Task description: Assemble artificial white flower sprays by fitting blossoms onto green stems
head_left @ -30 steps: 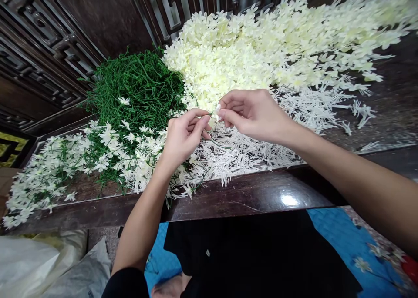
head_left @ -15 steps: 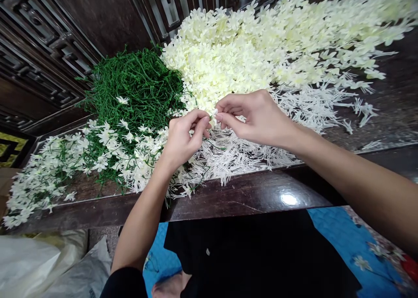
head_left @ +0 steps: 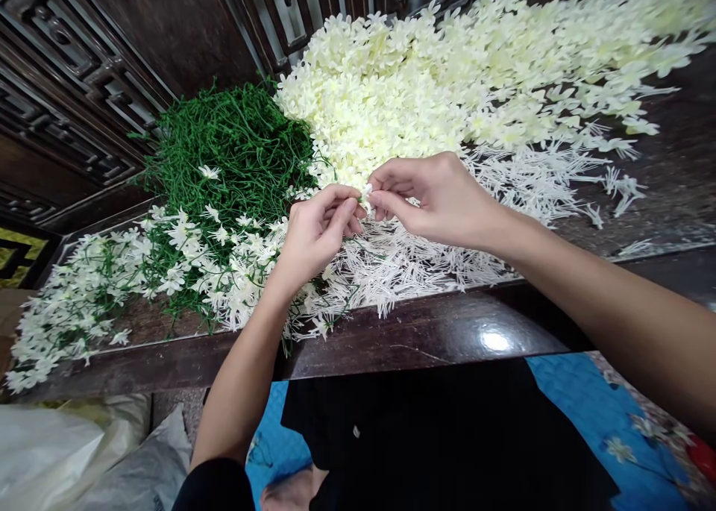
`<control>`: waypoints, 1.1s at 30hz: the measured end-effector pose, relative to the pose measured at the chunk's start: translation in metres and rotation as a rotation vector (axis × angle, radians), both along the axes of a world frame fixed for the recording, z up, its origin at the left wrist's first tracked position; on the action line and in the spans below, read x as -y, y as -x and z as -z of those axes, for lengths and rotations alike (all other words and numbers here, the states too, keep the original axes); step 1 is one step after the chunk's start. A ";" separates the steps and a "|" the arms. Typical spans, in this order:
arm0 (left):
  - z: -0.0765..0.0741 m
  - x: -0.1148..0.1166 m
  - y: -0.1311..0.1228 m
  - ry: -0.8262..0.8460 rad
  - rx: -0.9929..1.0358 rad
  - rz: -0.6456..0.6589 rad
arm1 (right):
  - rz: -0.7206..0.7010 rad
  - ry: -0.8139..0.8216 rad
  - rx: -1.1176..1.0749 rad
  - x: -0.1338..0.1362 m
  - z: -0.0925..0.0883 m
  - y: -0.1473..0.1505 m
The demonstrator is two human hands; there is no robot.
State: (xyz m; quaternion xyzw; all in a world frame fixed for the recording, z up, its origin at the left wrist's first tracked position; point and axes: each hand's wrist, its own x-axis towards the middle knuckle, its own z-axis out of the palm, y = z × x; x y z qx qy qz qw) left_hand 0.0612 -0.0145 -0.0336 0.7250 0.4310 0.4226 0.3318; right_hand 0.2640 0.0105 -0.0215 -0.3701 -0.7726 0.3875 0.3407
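Observation:
Both hands meet above the middle of a dark wooden table (head_left: 436, 332). My left hand (head_left: 313, 235) is pinched shut on a thin green stem that trails down toward the table. My right hand (head_left: 436, 198) is pinched shut on a small white artificial flower (head_left: 366, 192), held right at the left fingertips. Under the hands lies a spread of thin white plastic flower centres (head_left: 425, 261). Behind them is a big heap of cream petals (head_left: 447, 86).
A tangle of bare green stems (head_left: 235, 149) lies at the back left. Finished stems with white flowers (head_left: 112, 280) stretch along the table's left front. Carved dark wood panels (head_left: 72, 71) stand behind. White plastic bags (head_left: 72, 451) sit on the floor at lower left.
The hands have barely shifted; the fingertips stay pressed together around the small flower, and the right hand sits slightly closer to the left.

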 end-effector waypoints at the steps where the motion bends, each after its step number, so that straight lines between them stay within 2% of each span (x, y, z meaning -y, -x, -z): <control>1: 0.000 -0.001 0.001 -0.010 -0.016 -0.020 | 0.002 0.020 -0.005 0.000 0.000 0.000; 7: -0.002 -0.005 0.007 -0.054 -0.094 -0.193 | 0.032 0.072 -0.078 0.001 0.001 0.001; 15: 0.001 -0.001 0.001 -0.099 -0.113 -0.138 | -0.049 0.146 -0.208 0.001 0.002 0.002; 22: -0.004 -0.002 0.002 -0.131 -0.091 -0.212 | 0.036 0.130 -0.111 0.002 -0.007 -0.001; 33: 0.000 -0.005 0.003 -0.077 -0.080 -0.117 | -0.001 0.097 -0.166 0.003 -0.003 0.000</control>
